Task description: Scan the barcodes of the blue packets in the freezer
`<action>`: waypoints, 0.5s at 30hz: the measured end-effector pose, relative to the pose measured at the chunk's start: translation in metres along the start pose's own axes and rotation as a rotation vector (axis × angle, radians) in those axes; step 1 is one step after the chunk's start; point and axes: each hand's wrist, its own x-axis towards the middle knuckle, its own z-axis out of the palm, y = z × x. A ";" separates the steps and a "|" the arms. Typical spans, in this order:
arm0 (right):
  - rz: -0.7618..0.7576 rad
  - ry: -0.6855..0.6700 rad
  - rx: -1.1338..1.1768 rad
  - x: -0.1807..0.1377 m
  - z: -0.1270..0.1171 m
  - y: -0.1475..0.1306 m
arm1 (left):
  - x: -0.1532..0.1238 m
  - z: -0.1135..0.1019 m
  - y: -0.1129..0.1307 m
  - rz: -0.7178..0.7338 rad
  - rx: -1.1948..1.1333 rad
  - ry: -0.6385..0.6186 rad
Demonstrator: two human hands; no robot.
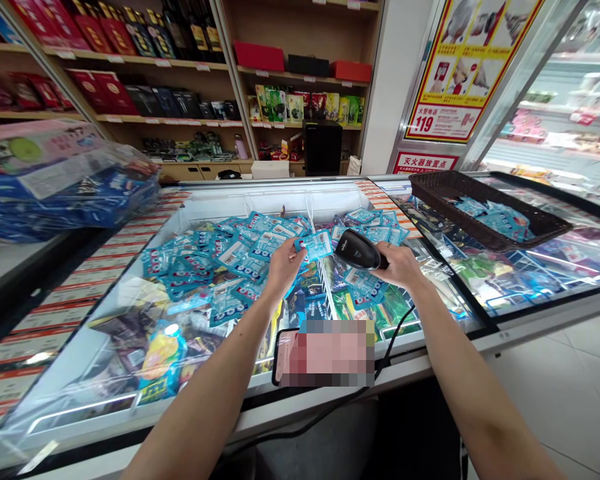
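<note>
My left hand [283,267] pinches a small blue packet [316,244] by its edge and holds it up over the open chest freezer [260,200]. My right hand [403,265] grips a black handheld barcode scanner [359,249], its head close to the packet's white label. A black cable [385,363] runs from the scanner down over the freezer's front rim. Below both hands lies a heap of the same blue packets [220,267] in the freezer.
A phone [325,352] rests on the freezer's front rim. A black basket [485,208] with several blue packets sits on the glass lid at right. Wrapped blue boxes [65,177] are stacked at left. Shelves of goods line the back wall; tiled floor at lower right.
</note>
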 end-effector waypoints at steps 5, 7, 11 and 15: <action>0.017 0.018 -0.029 -0.001 0.001 0.004 | -0.006 0.000 0.007 0.107 0.208 0.089; 0.016 0.027 -0.026 -0.001 0.002 0.005 | -0.006 -0.004 0.012 0.161 0.269 0.147; 0.020 0.025 -0.012 -0.002 0.003 0.007 | 0.001 -0.025 0.012 0.203 0.335 0.298; 0.037 0.013 -0.011 -0.003 0.003 0.008 | 0.008 -0.058 -0.003 0.110 0.388 0.489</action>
